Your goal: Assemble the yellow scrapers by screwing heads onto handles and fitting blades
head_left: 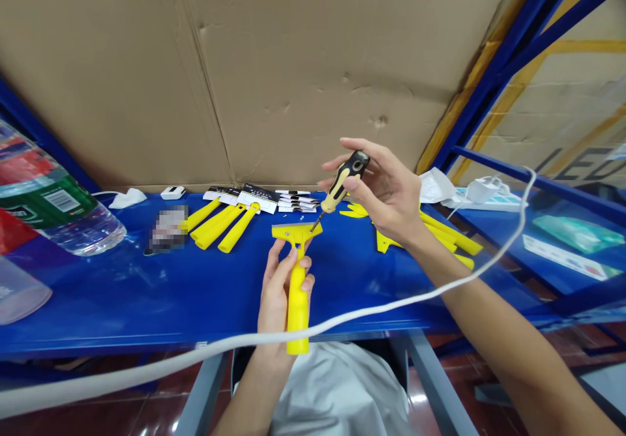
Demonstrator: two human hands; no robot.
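Observation:
My left hand (280,286) is wrapped around the handle of a yellow scraper (297,292), holding it upright with its wide head away from me. A metal blade edge shows along the top of that head. In my right hand (386,188) is a screwdriver (342,182) with a black and cream handle. Its shaft slants down to the left, and the tip meets the right side of the scraper head, where a screw would be too small to make out. Thumb and fingers grip the screwdriver handle, with some fingers stretched out.
Several yellow scraper handles (238,229) lie left with printed cards (257,198) behind them. More yellow scraper parts (450,231) lie right, partly behind my arm. A large water bottle (63,195) stands left. A white cable (391,307) crosses before me. Cardboard (293,64) backs the blue table (195,299).

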